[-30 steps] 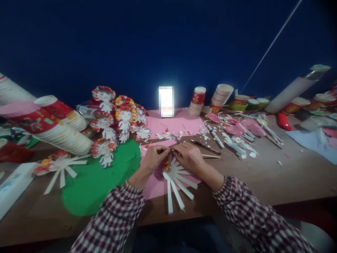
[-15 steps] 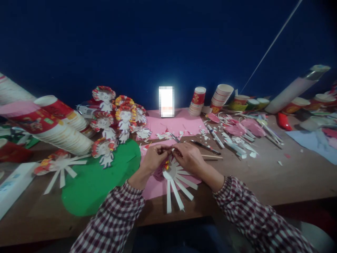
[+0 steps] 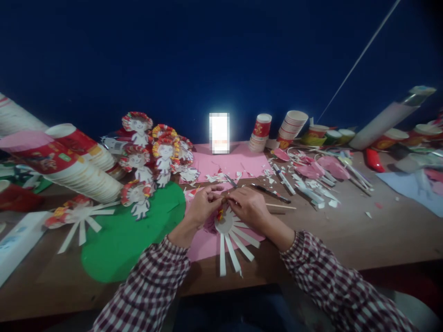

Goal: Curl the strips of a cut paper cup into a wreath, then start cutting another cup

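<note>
Both hands meet at the upper edge of a paper cup cut into strips (image 3: pixel 224 225), whose white strips fan out toward me and to the right. My left hand (image 3: pixel 205 205) pinches at its upper left side, near some red and yellow curled strips. From the right, my right hand (image 3: pixel 248 203) has thumb and fingers pressed together at the same spot. The bit of strip between the fingertips is mostly hidden. Below the cut cup lies a pink sheet (image 3: pixel 204 245). A thin wooden stick (image 3: pixel 282 206) sticks out beyond my right hand.
Paper figures with curled red-yellow rims (image 3: pixel 165 154) stand at the left behind a green sheet (image 3: pixel 134 249). Another cut cup (image 3: pixel 81 221) lies there beside stacked paper cups (image 3: pixel 86 175). Scissors (image 3: pixel 230 180), a black pen (image 3: pixel 270 192) and paper scraps are beyond my hands. A bright phone (image 3: pixel 219 133) stands behind.
My fingers have shifted slightly at the cup's upper edge, and more of its round base shows. The fanned strips have moved a little. The rest looks the same.
</note>
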Demonstrator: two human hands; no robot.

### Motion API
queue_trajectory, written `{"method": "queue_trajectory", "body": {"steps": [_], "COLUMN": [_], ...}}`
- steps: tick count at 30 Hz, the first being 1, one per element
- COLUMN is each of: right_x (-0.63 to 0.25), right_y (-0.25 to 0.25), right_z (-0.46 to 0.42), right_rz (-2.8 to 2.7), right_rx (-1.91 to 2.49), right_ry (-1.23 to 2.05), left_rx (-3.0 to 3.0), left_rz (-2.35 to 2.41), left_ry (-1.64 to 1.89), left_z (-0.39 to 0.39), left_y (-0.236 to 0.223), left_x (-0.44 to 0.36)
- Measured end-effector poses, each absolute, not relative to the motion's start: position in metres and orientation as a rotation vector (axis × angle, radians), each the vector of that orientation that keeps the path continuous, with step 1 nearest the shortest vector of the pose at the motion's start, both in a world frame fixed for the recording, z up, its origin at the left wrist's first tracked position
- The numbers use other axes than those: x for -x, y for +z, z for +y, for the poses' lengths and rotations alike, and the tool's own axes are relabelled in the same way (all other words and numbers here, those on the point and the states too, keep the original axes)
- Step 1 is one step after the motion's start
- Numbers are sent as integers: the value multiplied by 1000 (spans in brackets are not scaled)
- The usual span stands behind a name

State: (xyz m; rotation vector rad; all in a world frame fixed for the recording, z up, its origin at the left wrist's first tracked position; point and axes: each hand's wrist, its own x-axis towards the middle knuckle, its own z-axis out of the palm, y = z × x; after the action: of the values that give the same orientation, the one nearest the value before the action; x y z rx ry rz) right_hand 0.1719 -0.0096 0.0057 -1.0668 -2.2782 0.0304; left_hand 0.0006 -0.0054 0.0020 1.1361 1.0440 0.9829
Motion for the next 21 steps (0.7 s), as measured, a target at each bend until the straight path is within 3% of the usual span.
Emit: {"method": "queue_trajectory", "body": {"steps": [21], "right_x": [-175], "right_y": [6], "right_z": [-8], "right_rz": [-2262], "right_rx": [1050], "right_ry": [-25], "left_rx": [-1454], "left_rz": [1209], "left_ry": [961], "left_z": [-1], "left_y": [-7], "left_x": [2]}}
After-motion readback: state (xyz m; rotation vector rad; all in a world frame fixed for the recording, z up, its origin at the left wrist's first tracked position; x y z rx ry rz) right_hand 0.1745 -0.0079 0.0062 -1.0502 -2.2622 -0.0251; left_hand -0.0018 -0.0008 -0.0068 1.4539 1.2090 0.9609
